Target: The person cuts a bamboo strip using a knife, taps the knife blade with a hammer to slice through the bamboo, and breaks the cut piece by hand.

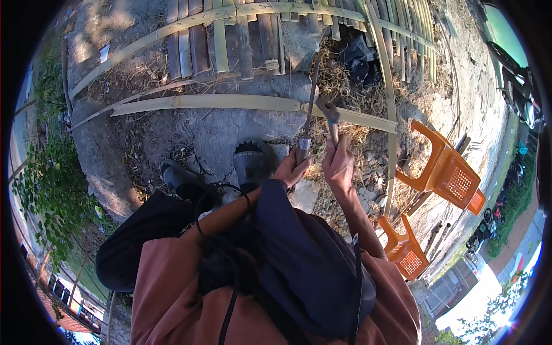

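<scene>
Left hand (pixel 293 170) wraps its grip round a slender-bladed tool (pixel 309 115); right hand (pixel 340 164) clasps a wooden-handled hammer (pixel 332 118).

We see rough grey ground (pixel 172 135), concrete-like, cracked near centre, part sun, part shade. Directly on it we note curly pale shavings (pixel 340 86), thickest right of centre; crumpled black plastic (pixel 363 60) among them; loose stones (pixel 372 187) lower down. White scrap (pixel 104 53) upper left. Two orange chairs, upper one (pixel 455 178) and lower one (pixel 409 261), rest at right. Pale bamboo strip (pixel 230 102) crosses low over ground; full contact we cannot tell.
</scene>
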Tool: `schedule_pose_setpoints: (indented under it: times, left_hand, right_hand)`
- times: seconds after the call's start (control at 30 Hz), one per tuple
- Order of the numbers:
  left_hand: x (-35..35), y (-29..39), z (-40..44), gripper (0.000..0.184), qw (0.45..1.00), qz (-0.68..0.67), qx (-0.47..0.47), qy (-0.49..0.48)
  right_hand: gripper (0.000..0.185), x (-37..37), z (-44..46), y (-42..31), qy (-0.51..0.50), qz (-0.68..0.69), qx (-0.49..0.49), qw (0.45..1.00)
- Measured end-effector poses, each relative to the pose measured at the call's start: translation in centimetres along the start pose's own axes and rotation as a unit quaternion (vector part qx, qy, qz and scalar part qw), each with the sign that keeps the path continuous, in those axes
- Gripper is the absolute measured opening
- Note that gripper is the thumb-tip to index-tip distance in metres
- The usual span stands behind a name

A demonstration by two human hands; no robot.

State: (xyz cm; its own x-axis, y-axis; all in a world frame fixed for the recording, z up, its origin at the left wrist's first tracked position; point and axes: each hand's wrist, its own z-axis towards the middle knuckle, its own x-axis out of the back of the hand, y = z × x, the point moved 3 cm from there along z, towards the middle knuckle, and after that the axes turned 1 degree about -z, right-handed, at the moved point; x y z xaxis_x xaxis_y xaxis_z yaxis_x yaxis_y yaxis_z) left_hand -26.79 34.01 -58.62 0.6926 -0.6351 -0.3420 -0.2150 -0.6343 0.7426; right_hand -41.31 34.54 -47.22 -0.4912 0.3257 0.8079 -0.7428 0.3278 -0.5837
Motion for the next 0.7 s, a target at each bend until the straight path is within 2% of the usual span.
schedule_pose_setpoints:
  times: [0.07,0.17,0.27,0.4,0.5,0.57,0.6,0.67,0.7]
  left_hand:
    - [-0.1,-0.2,0.2,0.032,1.0,-0.011,-0.014,-0.008]
    - [0.2,-0.4,0.7,0.028,0.999,-0.029,-0.038,-0.001]
    - [0.0,-0.5,0.5,0.03,1.0,-0.011,-0.001,-0.004]
    - [-0.1,-0.1,0.4,0.029,1.0,0.003,-0.003,0.009]
    - [-0.2,-0.3,0.4,0.028,1.0,-0.02,-0.01,-0.003]
    - [-0.3,-0.5,0.5,0.031,0.999,-0.029,-0.017,-0.001]
    - [-0.3,-0.5,0.6,0.033,0.999,-0.035,-0.032,0.002]
    - [0.0,-1.9,0.7,0.032,0.999,-0.03,-0.041,0.002]
    - [0.1,-1.3,1.2,0.03,0.998,-0.029,-0.049,0.008]
  right_hand:
    - [0.018,-1.4,0.3,1.7,-0.141,-0.063,-0.107,0.982]
    - [0.018,-1.5,1.3,1.5,-0.107,-0.043,-0.088,0.989]
    - [0.018,-1.4,-0.1,1.3,-0.09,-0.046,-0.073,0.992]
    - [0.018,-1.8,-0.1,1.4,-0.15,-0.057,-0.111,0.981]
    - [0.019,-0.8,0.6,0.2,-0.126,-0.022,-0.137,0.982]
    - [0.018,0.0,0.6,-0.5,-0.042,0.006,-0.078,0.996]
    - [0.018,-0.4,0.3,0.1,-0.041,0.006,-0.078,0.996]
    - [0.018,-2.2,0.1,1.9,-0.151,-0.046,-0.111,0.981]
    - [0.018,-1.9,0.5,1.5,-0.16,-0.045,-0.116,0.979]
